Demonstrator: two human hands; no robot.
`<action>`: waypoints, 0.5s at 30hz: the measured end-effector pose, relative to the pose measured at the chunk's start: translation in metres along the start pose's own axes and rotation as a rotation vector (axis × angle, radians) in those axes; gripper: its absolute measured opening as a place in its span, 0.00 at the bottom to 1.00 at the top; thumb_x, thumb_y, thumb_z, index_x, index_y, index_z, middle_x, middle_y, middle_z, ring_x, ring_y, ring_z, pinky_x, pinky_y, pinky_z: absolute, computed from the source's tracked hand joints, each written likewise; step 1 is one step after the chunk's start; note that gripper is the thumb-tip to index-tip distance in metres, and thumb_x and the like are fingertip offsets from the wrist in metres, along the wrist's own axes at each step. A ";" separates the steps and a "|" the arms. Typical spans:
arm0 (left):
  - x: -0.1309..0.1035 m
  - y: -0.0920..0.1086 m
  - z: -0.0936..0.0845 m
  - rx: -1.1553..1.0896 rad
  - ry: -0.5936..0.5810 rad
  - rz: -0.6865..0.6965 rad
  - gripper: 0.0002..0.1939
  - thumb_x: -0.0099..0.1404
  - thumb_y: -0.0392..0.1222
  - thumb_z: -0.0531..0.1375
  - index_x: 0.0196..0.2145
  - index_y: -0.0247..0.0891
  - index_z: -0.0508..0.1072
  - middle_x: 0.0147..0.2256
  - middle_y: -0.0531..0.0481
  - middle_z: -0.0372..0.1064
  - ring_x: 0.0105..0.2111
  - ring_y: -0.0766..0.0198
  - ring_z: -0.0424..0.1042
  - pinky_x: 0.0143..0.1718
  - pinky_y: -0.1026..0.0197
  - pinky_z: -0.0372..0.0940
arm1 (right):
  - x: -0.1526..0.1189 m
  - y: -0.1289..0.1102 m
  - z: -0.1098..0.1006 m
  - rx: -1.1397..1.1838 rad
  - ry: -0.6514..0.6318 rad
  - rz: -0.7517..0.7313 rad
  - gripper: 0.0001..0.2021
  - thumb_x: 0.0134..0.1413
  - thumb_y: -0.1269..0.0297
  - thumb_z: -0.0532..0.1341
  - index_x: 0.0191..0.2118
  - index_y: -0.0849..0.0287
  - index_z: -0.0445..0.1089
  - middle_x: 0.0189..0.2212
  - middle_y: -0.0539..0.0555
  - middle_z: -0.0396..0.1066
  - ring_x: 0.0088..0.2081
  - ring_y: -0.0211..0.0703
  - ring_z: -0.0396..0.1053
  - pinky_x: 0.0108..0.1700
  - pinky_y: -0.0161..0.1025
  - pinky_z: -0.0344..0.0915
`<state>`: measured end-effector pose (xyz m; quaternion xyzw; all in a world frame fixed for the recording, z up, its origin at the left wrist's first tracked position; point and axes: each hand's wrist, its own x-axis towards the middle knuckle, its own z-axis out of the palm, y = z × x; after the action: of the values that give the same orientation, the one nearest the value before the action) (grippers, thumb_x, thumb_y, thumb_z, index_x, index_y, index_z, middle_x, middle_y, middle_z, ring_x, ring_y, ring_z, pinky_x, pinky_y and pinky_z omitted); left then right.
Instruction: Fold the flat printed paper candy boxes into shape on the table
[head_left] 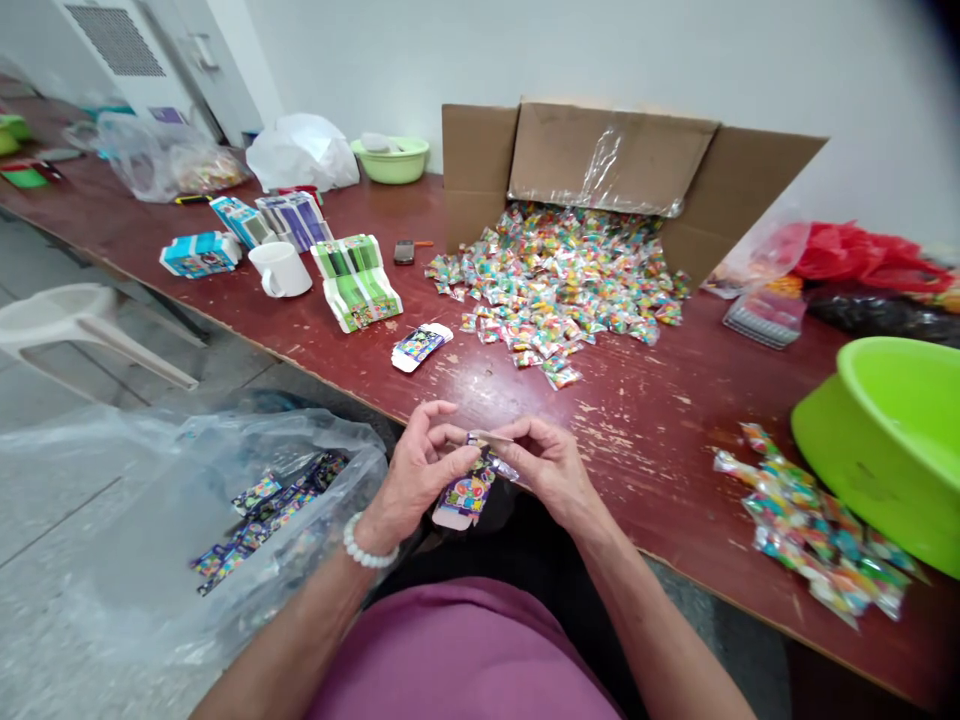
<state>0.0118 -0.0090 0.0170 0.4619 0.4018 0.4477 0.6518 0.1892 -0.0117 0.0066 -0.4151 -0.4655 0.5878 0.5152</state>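
A small printed carton [466, 492], dark with colourful cartoon figures, is held just in front of the table's edge, its pale end flap pointing down. My left hand [424, 468] pinches its upper left side between thumb and fingers. At the top right, my right hand [546, 468] grips the carton's raised flap. What is inside the carton cannot be made out. Beyond my hands lies a flattened carton [420, 346] of similar print. Behind it, a large heap of wrapped candies [562, 280] spills from a cardboard box [615, 155] tipped on its side.
A clear plastic bag [300, 425] with several printed cartons [270, 505] stands at my left. On the table are a white mug [280, 270], green cartons [358, 283], blue cartons [199, 254] and a phone [404, 252]. Loose candies [817, 530] lie beside a green basin [862, 430] at right.
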 end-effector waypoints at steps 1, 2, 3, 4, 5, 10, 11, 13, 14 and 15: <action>-0.001 0.001 0.001 -0.048 -0.032 -0.070 0.27 0.61 0.45 0.67 0.53 0.44 0.61 0.37 0.52 0.73 0.32 0.65 0.75 0.33 0.65 0.68 | -0.001 0.001 0.000 -0.023 0.023 -0.030 0.09 0.51 0.57 0.69 0.33 0.57 0.76 0.27 0.49 0.74 0.27 0.36 0.67 0.31 0.33 0.62; -0.002 0.001 0.003 -0.088 -0.086 -0.146 0.26 0.63 0.49 0.64 0.55 0.44 0.61 0.38 0.50 0.73 0.31 0.63 0.75 0.31 0.64 0.69 | -0.002 0.002 -0.001 -0.058 0.033 -0.055 0.09 0.52 0.57 0.68 0.34 0.57 0.76 0.27 0.49 0.73 0.27 0.36 0.67 0.30 0.34 0.62; -0.003 0.000 0.005 -0.122 -0.142 -0.216 0.25 0.65 0.53 0.60 0.56 0.43 0.61 0.37 0.48 0.73 0.29 0.62 0.76 0.28 0.63 0.68 | -0.003 0.002 -0.001 -0.114 0.027 -0.080 0.08 0.54 0.58 0.67 0.35 0.56 0.76 0.26 0.49 0.73 0.26 0.36 0.67 0.29 0.34 0.62; -0.003 -0.001 0.006 -0.148 -0.183 -0.269 0.26 0.68 0.57 0.56 0.57 0.42 0.61 0.36 0.46 0.73 0.27 0.61 0.76 0.25 0.63 0.68 | -0.003 0.001 -0.002 -0.185 0.009 -0.106 0.08 0.56 0.58 0.66 0.36 0.56 0.76 0.26 0.49 0.72 0.26 0.37 0.67 0.30 0.34 0.63; -0.004 -0.002 0.008 -0.168 -0.199 -0.302 0.27 0.69 0.59 0.52 0.58 0.41 0.61 0.35 0.46 0.73 0.24 0.60 0.75 0.23 0.63 0.67 | -0.004 0.001 -0.003 -0.258 -0.012 -0.133 0.08 0.57 0.58 0.65 0.36 0.56 0.76 0.26 0.49 0.72 0.27 0.37 0.68 0.30 0.34 0.63; -0.001 -0.010 0.015 -0.197 -0.110 -0.332 0.31 0.69 0.63 0.47 0.61 0.41 0.62 0.28 0.48 0.72 0.19 0.64 0.72 0.20 0.65 0.64 | -0.005 -0.005 -0.002 -0.241 -0.085 -0.116 0.08 0.59 0.60 0.63 0.33 0.58 0.73 0.33 0.52 0.75 0.27 0.37 0.69 0.31 0.35 0.67; 0.000 -0.010 0.016 -0.192 -0.106 -0.336 0.32 0.69 0.64 0.47 0.61 0.41 0.62 0.28 0.48 0.72 0.19 0.64 0.71 0.19 0.66 0.63 | -0.004 -0.005 -0.001 -0.185 -0.099 -0.091 0.07 0.58 0.60 0.64 0.33 0.58 0.73 0.37 0.52 0.75 0.26 0.35 0.69 0.30 0.35 0.67; 0.001 -0.010 0.016 -0.179 -0.108 -0.334 0.34 0.68 0.66 0.47 0.61 0.41 0.63 0.28 0.48 0.72 0.18 0.65 0.71 0.18 0.66 0.62 | -0.001 -0.007 0.001 -0.131 -0.103 -0.057 0.07 0.56 0.61 0.65 0.33 0.58 0.72 0.42 0.54 0.76 0.24 0.34 0.69 0.28 0.35 0.68; 0.002 -0.010 0.017 -0.173 -0.115 -0.330 0.35 0.67 0.67 0.47 0.61 0.41 0.63 0.28 0.48 0.72 0.18 0.65 0.70 0.18 0.66 0.62 | 0.000 -0.007 0.002 -0.134 -0.091 -0.048 0.07 0.56 0.61 0.65 0.33 0.58 0.72 0.43 0.55 0.76 0.24 0.34 0.69 0.28 0.35 0.68; 0.002 -0.010 0.017 -0.163 -0.120 -0.325 0.35 0.67 0.67 0.47 0.61 0.41 0.63 0.27 0.48 0.72 0.18 0.65 0.70 0.17 0.66 0.61 | 0.002 -0.008 0.002 -0.142 -0.076 -0.041 0.07 0.56 0.60 0.65 0.33 0.58 0.72 0.42 0.55 0.77 0.24 0.34 0.69 0.27 0.35 0.68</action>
<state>0.0301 -0.0126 0.0112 0.3624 0.3939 0.3390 0.7737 0.1887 -0.0101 0.0146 -0.4184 -0.5337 0.5579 0.4785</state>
